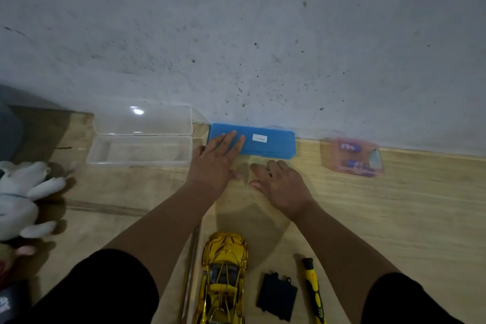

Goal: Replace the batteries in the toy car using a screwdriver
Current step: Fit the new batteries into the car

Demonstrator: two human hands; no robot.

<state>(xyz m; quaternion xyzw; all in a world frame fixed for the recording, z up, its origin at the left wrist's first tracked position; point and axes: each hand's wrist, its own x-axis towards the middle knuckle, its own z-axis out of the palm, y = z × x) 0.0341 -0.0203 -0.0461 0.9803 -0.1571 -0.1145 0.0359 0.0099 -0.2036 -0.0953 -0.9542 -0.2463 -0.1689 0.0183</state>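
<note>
A gold toy car (pixel 223 276) stands on the wooden table (pixel 394 213) near the front edge, between my forearms. To its right lies a black battery cover (pixel 276 297), and beside that a yellow and black screwdriver (pixel 314 290). A blue flat case (pixel 271 143) with a white label lies against the wall. My left hand (pixel 215 163) rests with straight fingers on the case's left end. My right hand (pixel 278 184) lies flat on the table just in front of the case, holding nothing. A pinkish clear box (pixel 353 156) with blue batteries sits at the right.
An open clear plastic box (pixel 139 150) with its lid up stands at the back left by the wall (pixel 236 34). A white plush toy (pixel 23 192) lies at the left edge. A thin rod (pixel 190 271) lies left of the car.
</note>
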